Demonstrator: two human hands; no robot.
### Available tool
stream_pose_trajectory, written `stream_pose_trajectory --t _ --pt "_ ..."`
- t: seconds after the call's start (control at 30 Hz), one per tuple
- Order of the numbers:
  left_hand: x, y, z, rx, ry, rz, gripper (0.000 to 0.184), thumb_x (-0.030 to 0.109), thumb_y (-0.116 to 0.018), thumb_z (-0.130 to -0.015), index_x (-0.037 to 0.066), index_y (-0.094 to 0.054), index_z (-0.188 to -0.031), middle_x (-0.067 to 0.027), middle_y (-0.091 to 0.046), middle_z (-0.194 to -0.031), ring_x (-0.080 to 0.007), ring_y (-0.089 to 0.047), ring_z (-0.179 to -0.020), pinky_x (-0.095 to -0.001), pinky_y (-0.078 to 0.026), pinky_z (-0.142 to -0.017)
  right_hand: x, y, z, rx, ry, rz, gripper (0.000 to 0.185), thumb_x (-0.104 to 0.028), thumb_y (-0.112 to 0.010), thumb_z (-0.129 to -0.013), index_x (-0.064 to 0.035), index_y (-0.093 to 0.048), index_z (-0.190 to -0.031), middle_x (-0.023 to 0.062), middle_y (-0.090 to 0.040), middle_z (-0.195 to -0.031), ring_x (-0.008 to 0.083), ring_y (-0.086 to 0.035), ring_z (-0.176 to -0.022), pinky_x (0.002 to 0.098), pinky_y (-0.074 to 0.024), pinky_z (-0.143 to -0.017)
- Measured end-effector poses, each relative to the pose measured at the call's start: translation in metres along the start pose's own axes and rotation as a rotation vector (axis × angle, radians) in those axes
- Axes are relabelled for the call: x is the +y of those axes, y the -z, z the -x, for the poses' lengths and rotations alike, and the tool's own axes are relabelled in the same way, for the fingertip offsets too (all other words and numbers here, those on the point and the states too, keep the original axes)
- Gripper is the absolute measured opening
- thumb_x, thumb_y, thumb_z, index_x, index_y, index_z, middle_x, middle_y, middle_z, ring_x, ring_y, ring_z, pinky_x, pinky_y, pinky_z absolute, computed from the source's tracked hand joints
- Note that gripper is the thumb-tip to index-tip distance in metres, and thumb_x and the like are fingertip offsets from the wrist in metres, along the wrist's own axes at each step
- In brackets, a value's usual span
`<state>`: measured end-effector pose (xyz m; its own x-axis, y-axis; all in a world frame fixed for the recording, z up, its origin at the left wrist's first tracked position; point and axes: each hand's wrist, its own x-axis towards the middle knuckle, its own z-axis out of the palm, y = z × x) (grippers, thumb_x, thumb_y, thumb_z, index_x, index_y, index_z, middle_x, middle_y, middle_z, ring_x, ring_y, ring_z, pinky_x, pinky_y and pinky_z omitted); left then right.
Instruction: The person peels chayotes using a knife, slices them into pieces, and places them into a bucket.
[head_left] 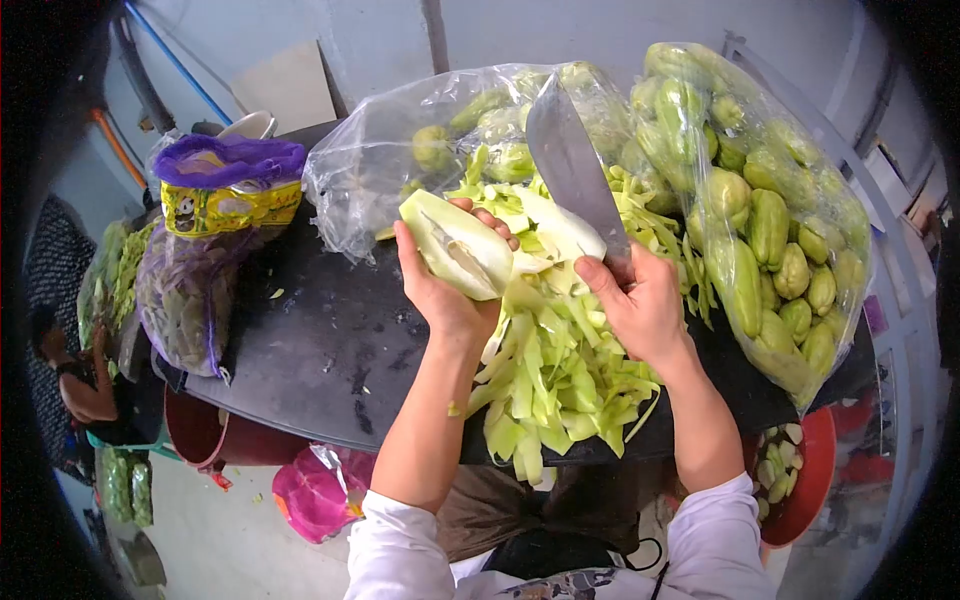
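My left hand [450, 300] is wrapped round a peeled, pale green chayote half [455, 245], its cut face with the seed hollow turned up. In my right hand [635, 300] is a broad-bladed knife [575, 155], blade pointing up and away. Another pale peeled piece [563, 228] lies against the blade beside my right fingertips; whether those fingers also hold it I cannot tell. Beneath both hands a heap of green peelings [560, 370] spreads over the dark table [320, 350] and hangs past its front edge.
Clear bags of whole chayotes [770, 230] stand at the back and right. At the left are a purple net bag [190, 290] and a dark red bucket [225, 430]. A red basin [805, 480] with pieces sits below right. Another person's arm [90, 390] shows far left.
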<state>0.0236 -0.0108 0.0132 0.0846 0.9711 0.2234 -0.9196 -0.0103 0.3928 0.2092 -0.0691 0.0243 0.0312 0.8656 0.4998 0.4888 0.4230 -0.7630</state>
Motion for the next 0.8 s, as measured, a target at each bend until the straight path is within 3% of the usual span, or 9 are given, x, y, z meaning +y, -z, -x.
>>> stream_pose_trajectory --t 0.07,0.13,0.17,0.23,0.27,0.33,0.37,0.57,0.8 --pt "-0.001 0.003 -0.002 -0.018 -0.003 0.006 0.06 0.061 -0.038 -0.095 0.005 -0.052 -0.11 -0.0108 -0.054 -0.091 -0.027 -0.053 -0.086 -0.0435 -0.046 -0.08 0.004 -0.006 0.0 0.067 0.044 -0.026 0.037 -0.033 -0.07 -0.091 0.0026 -0.062 -0.097 0.0134 -0.066 -0.065 0.0197 -0.065 -0.057 0.0343 -0.0492 -0.053" --pt "-0.001 0.005 -0.003 0.005 -0.099 0.002 0.059 0.061 -0.039 -0.094 0.005 -0.052 -0.11 -0.011 -0.055 -0.094 -0.0277 -0.054 -0.089 -0.0439 -0.046 -0.08 0.003 -0.003 0.003 0.002 0.035 0.436 0.034 -0.031 -0.065 -0.093 0.001 -0.058 -0.097 0.0147 -0.065 -0.066 0.0264 -0.067 -0.058 0.0402 -0.0501 -0.051" --pt "-0.001 0.006 -0.003 0.006 -0.099 0.001 0.059 0.061 -0.039 -0.094 0.005 -0.052 -0.11 -0.011 -0.055 -0.094 -0.0277 -0.054 -0.089 -0.0439 -0.046 -0.08 0.003 -0.006 0.005 0.001 0.034 0.434 0.034 -0.031 -0.065 -0.093 0.001 -0.058 -0.097 0.0147 -0.065 -0.066 0.0264 -0.067 -0.058 0.0402 -0.0501 -0.051" --pt "0.0 0.006 -0.004 0.09 -0.165 0.022 0.058 0.06 -0.041 -0.094 0.005 -0.052 -0.111 -0.0114 -0.056 -0.097 -0.0293 -0.054 -0.092 -0.0448 -0.047 -0.081 -0.001 -0.019 0.012 -0.065 0.22 0.506 0.022 -0.021 -0.061 -0.094 -0.0016 -0.053 -0.099 0.0146 -0.062 -0.07 0.0301 -0.066 -0.058 0.0408 -0.0515 -0.048" --pt "0.0 0.008 -0.004 0.088 -0.164 0.016 0.058 0.06 -0.041 -0.094 0.005 -0.052 -0.111 -0.0114 -0.056 -0.097 -0.0293 -0.054 -0.092 -0.0448 -0.047 -0.081 -0.001 -0.025 0.017 -0.061 0.219 0.502 0.022 -0.021 -0.061 -0.094 -0.0016 -0.053 -0.099 0.0146 -0.062 -0.07 0.0301 -0.066 -0.058 0.0408 -0.0515 -0.048" --pt "0.0 0.01 -0.004 0.053 -0.273 -0.02 0.06 0.061 -0.043 -0.094 0.005 -0.053 -0.112 -0.0125 -0.057 -0.099 -0.0309 -0.054 -0.093 -0.0455 -0.047 -0.083 -0.002 -0.038 0.025 -0.129 0.48 0.631 0.015 -0.011 -0.058 -0.089 -0.0033 -0.052 -0.1 0.0144 -0.056 -0.075 0.0297 -0.065 -0.058 0.0379 -0.0533 -0.047" --pt "-0.001 0.01 -0.004 0.084 -0.282 0.011 0.063 0.067 -0.039 -0.094 0.007 -0.052 -0.108 -0.0114 -0.055 -0.095 -0.03 -0.054 -0.091 -0.0442 -0.047 -0.08 -0.006 -0.042 0.03 -0.163 0.497 0.655 0.017 -0.008 -0.059 -0.086 -0.0037 -0.052 -0.1 0.0139 -0.052 -0.076 0.0272 -0.064 -0.058 0.0343 -0.0535 -0.046" --pt "0.005 0.012 -0.002 -0.006 -0.334 0.04 0.064 0.067 -0.037 -0.095 0.007 -0.051 -0.11 -0.0119 -0.055 -0.098 -0.03 -0.053 -0.092 -0.0444 -0.047 -0.081 -0.015 -0.046 0.034 -0.165 0.526 0.729 0.014 -0.01 -0.058 -0.087 -0.0051 -0.051 -0.098 0.0094 -0.05 -0.075 0.0225 -0.061 -0.06 0.032 -0.0532 -0.046" --pt "0.008 0.011 0.0 -0.126 -0.344 0.05 0.064 0.067 -0.036 -0.095 0.007 -0.049 -0.113 -0.0119 -0.053 -0.098 -0.029 -0.052 -0.091 -0.0442 -0.045 -0.083 -0.02 -0.044 0.036 -0.216 0.516 0.719 0.01 -0.011 -0.057 -0.088 -0.006 -0.051 -0.095 0.0096 -0.051 -0.072 0.0227 -0.063 -0.057 0.0331 -0.0528 -0.045"
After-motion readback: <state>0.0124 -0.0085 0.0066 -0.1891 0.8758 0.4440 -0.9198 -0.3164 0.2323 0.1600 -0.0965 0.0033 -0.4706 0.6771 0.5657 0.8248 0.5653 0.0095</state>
